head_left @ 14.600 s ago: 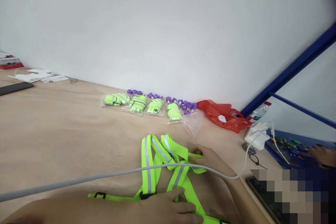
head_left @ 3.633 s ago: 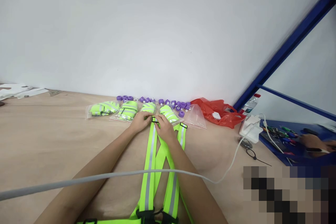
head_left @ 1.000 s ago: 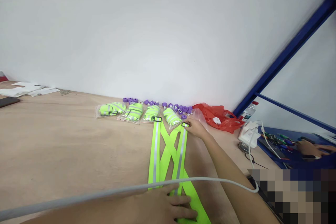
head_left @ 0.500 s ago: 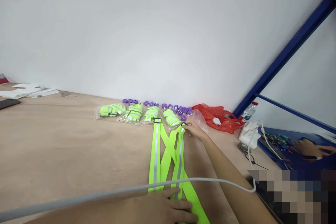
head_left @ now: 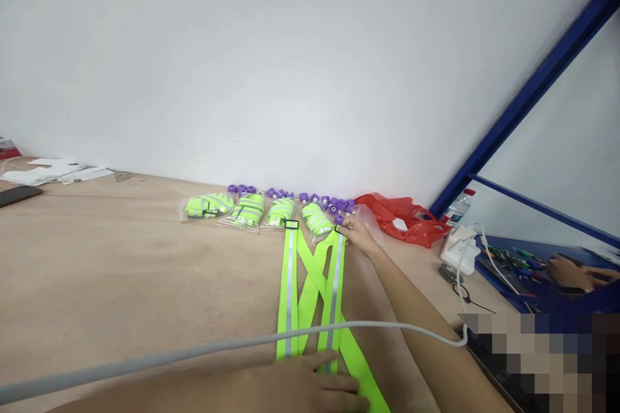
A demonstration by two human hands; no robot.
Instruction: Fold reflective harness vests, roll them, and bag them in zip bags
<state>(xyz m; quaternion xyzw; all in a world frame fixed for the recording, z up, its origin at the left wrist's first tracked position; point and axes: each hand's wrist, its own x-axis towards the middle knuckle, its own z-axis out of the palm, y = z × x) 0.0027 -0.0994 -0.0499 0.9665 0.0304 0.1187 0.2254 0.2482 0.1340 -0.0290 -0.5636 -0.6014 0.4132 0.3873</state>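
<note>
A neon-yellow webbing harness with silver stripes (head_left: 289,284) lies unfolded on the beige bench (head_left: 145,277) at 6 o'clock, straps crossed. The left hand (head_left: 322,384) rests over its near end, fingers loosely spread, no grip visible; the right hand (head_left: 357,235) pinches a black rectangular buckle (head_left: 338,229) at the harness's 1 o'clock. Judging by the layout, four neon-yellow bundles in transparent plastic bags (head_left: 249,208), at 10 to 12 o'clock, are done; this harness looks straightened, but neither folded nor bagged.

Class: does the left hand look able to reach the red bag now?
Probably not directly: the right forearm crosses between the left hand, over the green straps, and the red bag.
</note>
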